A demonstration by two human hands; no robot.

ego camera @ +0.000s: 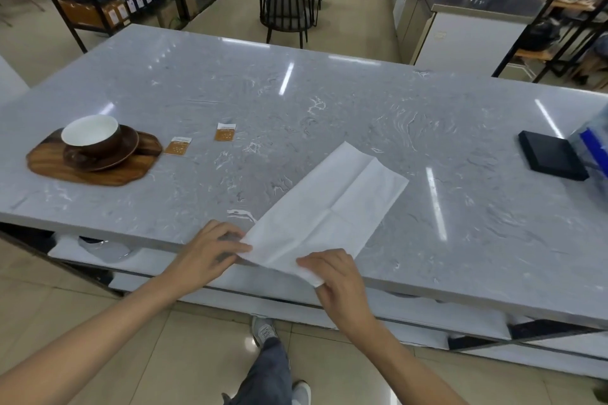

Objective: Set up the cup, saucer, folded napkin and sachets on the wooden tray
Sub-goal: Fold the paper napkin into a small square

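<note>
Grey marble-patterned countertop (329,102): glossy, with strip-light reflections; it bears every task item.
Napkin (332,207): white paper, opened into a long strip with crease lines visible. It lies diagonally on the counter, far end toward the centre, near end overhanging the front edge at the hands.
Left hand (210,250): at the counter's front edge, fingers closed in a pinch on the napkin's near-left corner.
Right hand (335,276): just off the front edge, thumb and fingers pinched shut on the napkin's near-right corner, which hangs past the edge.
Wooden tray (88,171): dark-grained, irregular outline, at the left end of the counter, well apart from the napkin.
Saucer (112,158): brown, resting on the tray.
Cup (92,135): brown outside, white inside, seated on the saucer; the interior looks bare.
First sachet (177,145): orange-brown with a white top band, flat on the counter just right of the tray, not on it.
Second sachet (225,132): same pattern, flat on the counter further right and slightly farther back, apart from the first.
Black flat box (549,154): at the right end of the counter, well clear of the napkin.
Blue-and-clear package (592,148): beside the black box at the frame edge; blurred, contents cannot be determined.
Surroundings: shelving with dark packaged goods behind left, a black chair (286,6) beyond the counter, tiled floor below.
</note>
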